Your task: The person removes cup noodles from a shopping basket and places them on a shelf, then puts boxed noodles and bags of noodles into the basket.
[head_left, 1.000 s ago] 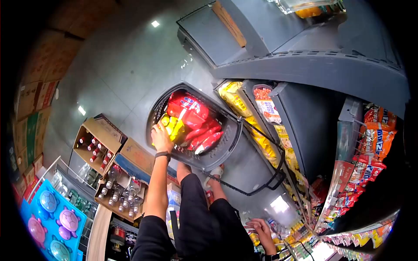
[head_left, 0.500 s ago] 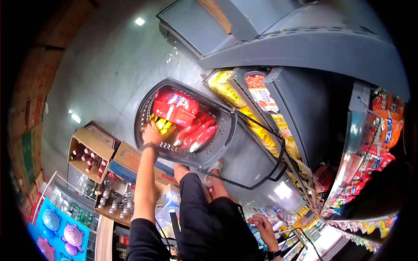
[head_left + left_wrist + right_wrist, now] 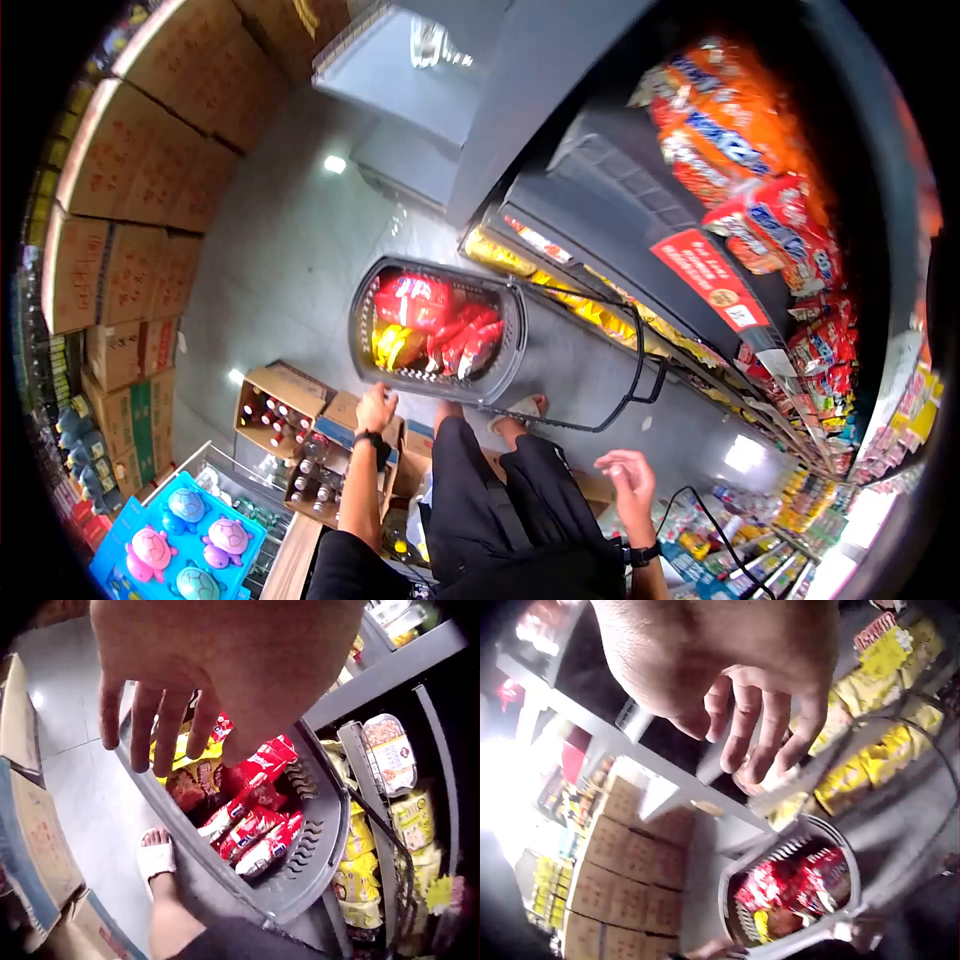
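Observation:
A dark grey basket (image 3: 512, 345) stands on the floor, holding red packets (image 3: 418, 300) and a yellow packet (image 3: 393, 346). Just outside its near edge is my left hand (image 3: 375, 408), holding nothing. In the left wrist view the left hand (image 3: 225, 667) hangs over the basket's rim (image 3: 176, 825), fingers loosely extended. My right hand (image 3: 630, 482) is away from the basket, in the air at the lower right, with nothing in it. Its fingers hang slightly bent in the right wrist view, where the hand (image 3: 735, 675) appears above the basket (image 3: 855, 874).
Shelves with orange and red bags (image 3: 730, 140) run along the right. Yellow bags (image 3: 500, 255) line the lowest shelf beside the basket. Cartons (image 3: 130, 150) are stacked on the left. An open box of bottles (image 3: 270, 410) and a blue turtle tray (image 3: 235, 565) are at the lower left.
My left hand has come out of the basket, away from the yellow packet, and back toward the body. The right hand has risen a little. The head view has shifted, showing more shelf and cartons.

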Demonstrator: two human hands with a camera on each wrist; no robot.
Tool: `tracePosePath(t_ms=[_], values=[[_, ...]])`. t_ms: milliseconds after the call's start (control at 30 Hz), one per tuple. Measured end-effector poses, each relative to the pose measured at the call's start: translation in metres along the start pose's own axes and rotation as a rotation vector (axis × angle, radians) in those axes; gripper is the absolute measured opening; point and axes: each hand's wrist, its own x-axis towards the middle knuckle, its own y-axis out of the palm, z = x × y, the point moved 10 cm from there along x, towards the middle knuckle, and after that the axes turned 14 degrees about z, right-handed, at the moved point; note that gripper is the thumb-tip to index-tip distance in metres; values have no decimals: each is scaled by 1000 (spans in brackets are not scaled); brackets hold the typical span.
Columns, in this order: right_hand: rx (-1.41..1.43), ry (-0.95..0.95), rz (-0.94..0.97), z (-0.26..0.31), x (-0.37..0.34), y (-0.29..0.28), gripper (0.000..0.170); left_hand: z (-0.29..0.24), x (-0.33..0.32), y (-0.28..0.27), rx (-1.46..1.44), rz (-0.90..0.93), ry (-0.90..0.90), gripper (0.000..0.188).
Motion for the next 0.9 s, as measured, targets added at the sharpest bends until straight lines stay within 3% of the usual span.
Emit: tracePosePath(t_ms=[100,167,233,300,333,400,467,567,600,667,700,767,900], values=[[-183,-345,-94,104,-24,-33,23,-6,-76,12,-16,-14,23,38],[220,-630,-185,178,-62,-64,25,-6,-130,26,12,-54,-6,38],[327,-852,-160,257,-119,-92,32,23,-169,57,119,34,-74,40],[343,-1211,9,310,-180,-115,35,29,-212,84,113,131,97,44],[306,-1335,83,330,-211,-128,32,83,-207,113,246,184,94,46],[75,-1323,130,367,-269,-154,10,92,-235,132,427,217,24,47],[-62,-1304,27,371,-318,-175,9,93,-262,138,447,222,-88,45],[-226,-1073,-65,369,-365,-211,12,59,-263,145,444,283,-53,42],[-253,-977,-77,365,-381,-220,14,45,-256,145,468,297,-29,40],[-202,-1023,-179,362,-419,-235,12,8,-233,134,539,321,35,38],[-213,-1190,-280,353,-440,-239,11,-13,-215,126,593,335,69,37],[-273,-1311,-434,343,-478,-240,9,-57,-181,106,703,345,147,34],[-362,-1051,-610,324,-517,-234,7,-160,-107,90,979,377,346,29]])
